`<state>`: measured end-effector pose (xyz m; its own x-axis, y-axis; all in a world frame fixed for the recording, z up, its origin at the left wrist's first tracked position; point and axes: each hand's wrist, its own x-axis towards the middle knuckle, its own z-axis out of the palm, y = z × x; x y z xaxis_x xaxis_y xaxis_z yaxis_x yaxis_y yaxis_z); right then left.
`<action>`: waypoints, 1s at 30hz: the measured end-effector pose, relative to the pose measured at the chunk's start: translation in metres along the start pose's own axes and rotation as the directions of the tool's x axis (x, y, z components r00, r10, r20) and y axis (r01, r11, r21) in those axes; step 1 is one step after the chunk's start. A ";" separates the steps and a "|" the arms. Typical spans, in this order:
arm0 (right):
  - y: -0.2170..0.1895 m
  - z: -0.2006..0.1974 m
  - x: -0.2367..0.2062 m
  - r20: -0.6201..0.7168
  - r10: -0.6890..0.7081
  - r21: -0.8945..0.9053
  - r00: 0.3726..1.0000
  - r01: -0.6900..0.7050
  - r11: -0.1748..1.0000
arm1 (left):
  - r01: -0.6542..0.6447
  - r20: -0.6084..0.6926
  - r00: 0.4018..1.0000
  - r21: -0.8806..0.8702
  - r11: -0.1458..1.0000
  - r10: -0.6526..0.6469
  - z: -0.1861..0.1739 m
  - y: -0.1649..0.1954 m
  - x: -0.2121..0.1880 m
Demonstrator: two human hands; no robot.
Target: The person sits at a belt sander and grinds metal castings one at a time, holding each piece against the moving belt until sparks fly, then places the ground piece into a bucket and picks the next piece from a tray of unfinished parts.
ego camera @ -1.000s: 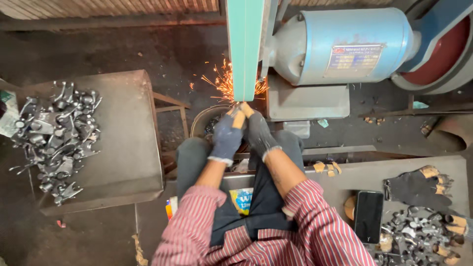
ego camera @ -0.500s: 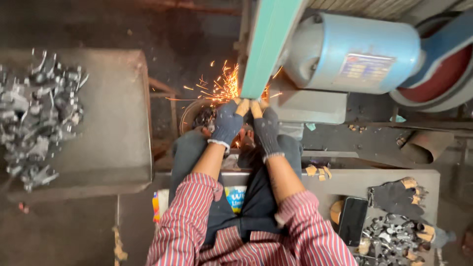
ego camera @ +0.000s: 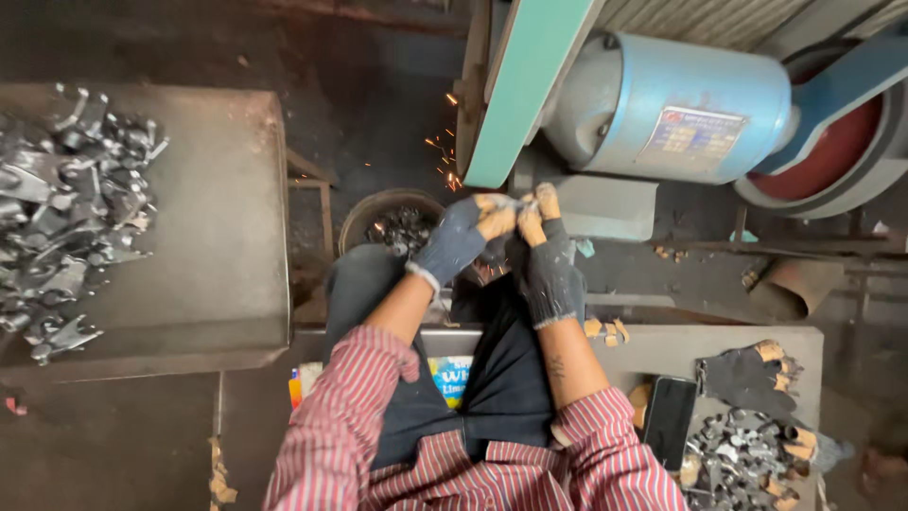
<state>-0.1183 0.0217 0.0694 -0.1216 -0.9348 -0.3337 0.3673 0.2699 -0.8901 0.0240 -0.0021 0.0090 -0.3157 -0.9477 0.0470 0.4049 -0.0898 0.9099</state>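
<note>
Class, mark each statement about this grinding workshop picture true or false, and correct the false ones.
1. Both hands, left hand and right hand, wear gloves. True.
2. The motor housing is red. False: it is light blue.
3. A pile of metal parts lies on the tray at the left. True.
4. The phone is in the right hand. False: it lies on the bench beside a spare glove.

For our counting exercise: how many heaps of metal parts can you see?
3: one on the left tray, one in the round bowl by the left hand, one at bottom right; more may lie off-frame.
</note>
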 end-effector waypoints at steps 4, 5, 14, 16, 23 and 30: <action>-0.001 0.010 -0.019 0.144 -0.182 -0.529 0.973 0.231 0.817 | 0.183 -0.134 0.974 0.941 0.284 -0.182 -0.001 0.031 -0.045; 0.002 0.010 -0.020 0.160 -0.241 -0.666 0.957 0.285 0.690 | 0.109 -0.070 0.987 0.955 0.277 -0.147 0.000 0.037 -0.050; 0.054 0.027 0.036 0.241 -0.046 -0.389 0.969 0.140 0.910 | 0.206 -0.261 0.965 0.687 0.697 -0.029 -0.038 0.028 -0.021; 0.056 0.030 0.041 0.231 -0.013 -0.358 0.973 0.097 0.929 | 0.284 -0.345 0.939 0.755 0.591 -0.011 -0.038 0.008 -0.020; 0.041 0.017 0.036 -0.079 0.040 -0.922 0.996 -0.089 0.378 | 0.157 -0.386 0.908 0.673 0.723 0.162 -0.017 -0.026 -0.010; 0.069 0.061 0.031 0.099 0.227 0.612 0.969 -0.240 0.754 | 0.198 -0.318 0.925 0.870 0.452 0.208 -0.024 0.010 -0.004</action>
<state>-0.0400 -0.0031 0.0161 0.0573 -0.8672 -0.4947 0.8704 0.2861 -0.4007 0.0499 -0.0068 0.0078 0.0651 -0.9927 0.1012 -0.6257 0.0384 0.7792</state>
